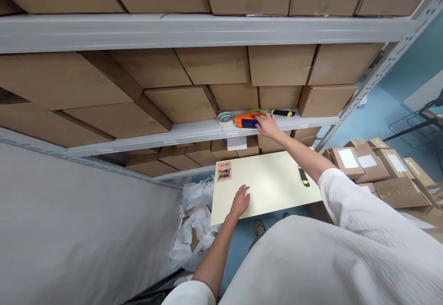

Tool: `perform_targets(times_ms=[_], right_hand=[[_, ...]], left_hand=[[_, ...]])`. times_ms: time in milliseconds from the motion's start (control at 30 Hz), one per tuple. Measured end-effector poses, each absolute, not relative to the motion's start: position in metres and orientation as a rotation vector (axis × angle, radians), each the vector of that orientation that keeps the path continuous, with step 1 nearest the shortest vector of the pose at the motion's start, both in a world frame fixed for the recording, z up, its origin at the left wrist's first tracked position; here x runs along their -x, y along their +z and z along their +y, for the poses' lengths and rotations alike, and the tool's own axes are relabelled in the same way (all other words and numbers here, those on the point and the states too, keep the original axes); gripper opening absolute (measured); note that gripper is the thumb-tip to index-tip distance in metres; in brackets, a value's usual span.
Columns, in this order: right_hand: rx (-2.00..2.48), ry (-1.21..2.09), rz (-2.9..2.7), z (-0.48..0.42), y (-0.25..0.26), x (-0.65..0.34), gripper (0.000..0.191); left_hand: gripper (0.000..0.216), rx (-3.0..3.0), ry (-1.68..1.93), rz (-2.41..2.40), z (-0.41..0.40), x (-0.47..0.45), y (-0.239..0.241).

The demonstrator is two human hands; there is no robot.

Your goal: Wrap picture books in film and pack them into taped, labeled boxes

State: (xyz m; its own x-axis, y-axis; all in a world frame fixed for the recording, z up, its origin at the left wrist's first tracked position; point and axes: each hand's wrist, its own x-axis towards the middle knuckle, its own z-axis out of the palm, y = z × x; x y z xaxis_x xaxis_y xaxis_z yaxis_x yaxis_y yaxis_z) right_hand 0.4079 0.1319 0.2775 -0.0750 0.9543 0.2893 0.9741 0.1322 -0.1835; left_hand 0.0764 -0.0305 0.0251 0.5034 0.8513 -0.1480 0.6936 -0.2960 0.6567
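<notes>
My right hand reaches to the shelf and has its fingers curled over the right end of an orange and dark blue tape dispenser. A roll of pale tape lies just left of the dispenser. To its right on the shelf is a black and yellow utility knife. My left hand is over the near left part of a cream tabletop, fingers loosely bent and apart, with nothing in it. Near that hand lies a small pink card with a dark picture.
A second black and yellow knife lies at the tabletop's right side. Cardboard boxes fill the grey metal shelving. More boxes with white labels are stacked at the right. Crumpled white paper is heaped left of the table.
</notes>
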Motion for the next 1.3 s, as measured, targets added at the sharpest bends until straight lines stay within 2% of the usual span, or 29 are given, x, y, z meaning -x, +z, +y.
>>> perform_targets(times_ms=[300,633,800,1000,1167,1300], right_hand=[[1.959,-0.112,-2.145,0.130,0.282,-0.407,0.050],[2.122,-0.116,-1.927,0.020,0.268,-0.392,0.037],[2.252,-0.012,-1.788,-0.031,0.222,-0.392,0.034],[2.536,0.276,-1.509,-0.072,0.138,-0.400,0.029],[2.703,0.438,-1.294,-0.102,0.075,-0.402,0.031],[2.765,0.491,-1.188,-0.118,0.045,-0.404,0.036]], left_hand=[[0.043,-2.059,0.317,1.215,-0.017,-0.051,0.026],[0.043,-2.116,0.201,1.059,0.002,-0.072,0.022],[0.043,-2.146,0.110,0.943,-0.003,-0.086,0.020],[0.042,-2.152,0.068,0.871,-0.012,-0.089,0.013],[0.043,-2.146,0.004,0.867,-0.017,-0.075,0.006],[0.043,-2.140,-0.057,0.896,-0.020,-0.062,0.002]])
